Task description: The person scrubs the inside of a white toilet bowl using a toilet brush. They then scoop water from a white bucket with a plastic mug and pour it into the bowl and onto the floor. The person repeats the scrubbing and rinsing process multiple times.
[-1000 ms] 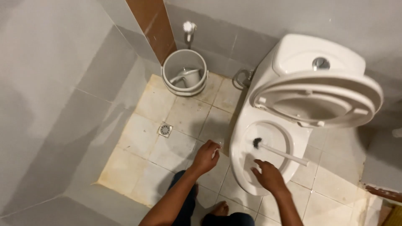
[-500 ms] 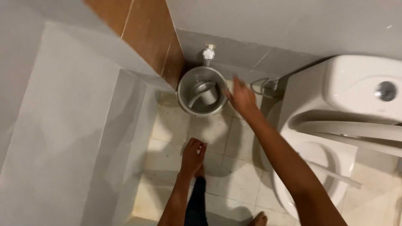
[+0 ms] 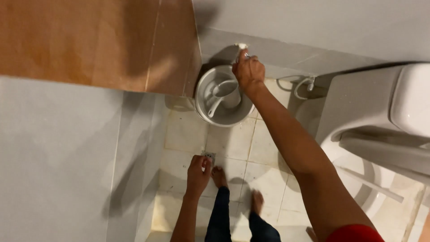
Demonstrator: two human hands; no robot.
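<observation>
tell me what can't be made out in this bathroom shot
Head view only:
- Tap on the wall: mostly covered by the right hand, so its shape and setting are unclear.
- Left hand: curled, so whether it holds anything is hidden.
- Toilet: cut off by the right edge.
- Brush handle in the bowl: its head is hidden by the right arm.
- Scoop in the bucket: any water level is too dim to tell.

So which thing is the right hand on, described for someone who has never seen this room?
Start at the brown tiled column where it meets the grey back wall. At its foot stands a round grey bucket with a scoop inside. Just above the bucket's far rim, a small tap juts from the wall, gripped by the right hand; it is the only fitting on the wall there.
</observation>
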